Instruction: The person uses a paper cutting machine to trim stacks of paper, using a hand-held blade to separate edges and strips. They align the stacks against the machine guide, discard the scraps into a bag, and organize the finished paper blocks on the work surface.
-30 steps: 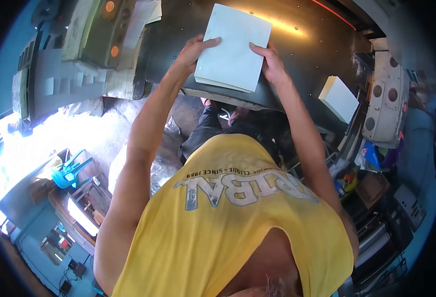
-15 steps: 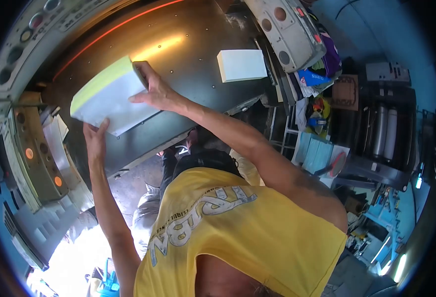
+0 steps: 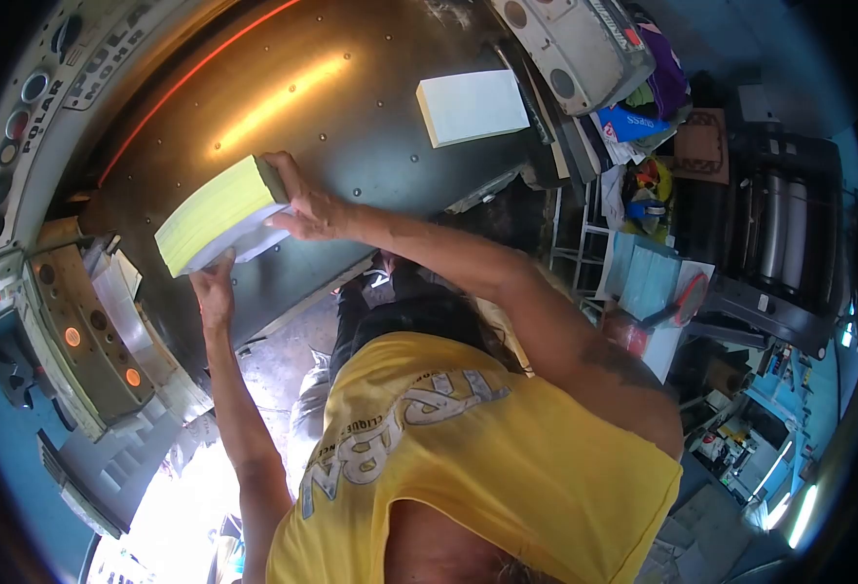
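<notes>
Left grip (image 3: 215, 295), right grip (image 3: 310, 207) clamped on paper stack (image 3: 226, 216) | yellowish edge (image 3: 213, 212) showing | tabletop (image 3: 356, 161) spans to white block (image 3: 475, 109)

Paper stack (image 3: 220, 216) in left hand (image 3: 214, 295) and right hand (image 3: 312, 211), bowed — over dark table (image 3: 370, 165)

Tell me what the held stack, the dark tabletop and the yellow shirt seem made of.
Held stack: likely paper, matte; fine layered lines run along its yellowish edge.
Dark tabletop: probably metal, semi-gloss; it reflects a bright streak.
Yellow shirt: fabric, perhaps cotton, matte; it drapes in soft folds.
</notes>
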The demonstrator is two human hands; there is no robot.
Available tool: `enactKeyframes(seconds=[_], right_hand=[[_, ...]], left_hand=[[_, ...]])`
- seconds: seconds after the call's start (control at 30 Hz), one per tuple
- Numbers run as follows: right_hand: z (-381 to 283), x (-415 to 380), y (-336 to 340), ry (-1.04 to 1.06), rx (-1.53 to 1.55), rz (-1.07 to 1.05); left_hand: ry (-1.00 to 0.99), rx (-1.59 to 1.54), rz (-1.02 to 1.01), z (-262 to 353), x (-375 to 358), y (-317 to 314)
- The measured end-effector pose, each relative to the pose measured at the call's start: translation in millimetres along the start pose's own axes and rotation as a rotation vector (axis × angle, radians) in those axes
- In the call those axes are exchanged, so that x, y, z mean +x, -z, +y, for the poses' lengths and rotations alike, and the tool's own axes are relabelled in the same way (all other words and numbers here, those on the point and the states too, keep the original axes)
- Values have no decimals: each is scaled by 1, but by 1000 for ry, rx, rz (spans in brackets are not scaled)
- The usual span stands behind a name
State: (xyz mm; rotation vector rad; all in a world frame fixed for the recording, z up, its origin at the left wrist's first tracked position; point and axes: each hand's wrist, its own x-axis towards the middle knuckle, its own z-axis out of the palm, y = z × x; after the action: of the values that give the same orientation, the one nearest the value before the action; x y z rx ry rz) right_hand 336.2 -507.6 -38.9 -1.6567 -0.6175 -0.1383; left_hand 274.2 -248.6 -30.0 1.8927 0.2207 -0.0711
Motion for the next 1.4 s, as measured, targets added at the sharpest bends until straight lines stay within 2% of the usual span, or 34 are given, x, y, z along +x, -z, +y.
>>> enactKeyframes(seconds=[0.07, 0.17, 0.27, 0.33, 0.4, 0.5, 0.53, 0.6, 0.67, 0.77, 0.8, 0.9, 0.93, 1.0, 1.03, 1.07, 1.1, 1.17, 1.23, 1.27, 1.37, 1.4], right_hand=[[-4, -3, -7, 6, 42, 55], [-10, -2, -2, 159, 20, 24], [3, -8, -2, 296, -178, -22], [8, -17, -1, 247, -121, 2], [15, -10, -2, 250, -137, -155], [-28, 0, 15, 40, 78, -113], [-69, 22, 33, 169, -163, -103], [-124, 68, 36, 263, -372, -235], [-150, 93, 23, 299, -540, -359], [-134, 101, -16, 16, -865, -835], [-133, 100, -28, -34, -959, -862], [-129, 92, -29, 140, -919, -673], [-138, 96, -26, 64, -916, -705], [-129, 99, -13, 33, -783, -592], [-126, 101, -3, 15, -717, -538], [-130, 112, 8, -260, -649, -563], [-116, 115, 21, -345, -442, -501], [-102, 109, 32, -575, 37, -295], [-49, 86, 34, -674, 266, -110], [-26, 76, 33, -720, 383, -13], [-6, 50, 16, -890, 524, 215], [2, 41, 7, -907, 526, 303]], left_hand=[[27, 30, 25, 5, -7, -1], [-9, 12, 22, 0, -7, -1], [-39, -57, -27, -12, -13, -2], [-3, -97, -82, -12, -7, -7], [36, -141, -73, -17, -9, -1], [4, -86, -63, -16, -4, -7], [-14, -108, -55, -14, -2, -11], [11, -170, -97, -12, 0, -12], [90, -253, -193, -5, 2, -9], [-30, -255, -175, -13, 5, -12], [-52, -264, -185, -13, 7, -12], [-101, -348, -188, -20, 7, -16], [-177, -292, -158, -10, 4, -13], [-332, -177, -100, 19, 1, -3], [-237, -180, -115, 18, 1, 5], [-146, -183, -129, 13, 3, 19], [-56, -186, -143, 9, 4, 33], [153, -608, -212, -12, 0, 40], [314, -1102, -336, -22, 1, 39], [288, -1077, -286, -16, 3, 31], [370, -521, -198, -7, 45, 22], [379, -468, -147, -11, 62, 21]])
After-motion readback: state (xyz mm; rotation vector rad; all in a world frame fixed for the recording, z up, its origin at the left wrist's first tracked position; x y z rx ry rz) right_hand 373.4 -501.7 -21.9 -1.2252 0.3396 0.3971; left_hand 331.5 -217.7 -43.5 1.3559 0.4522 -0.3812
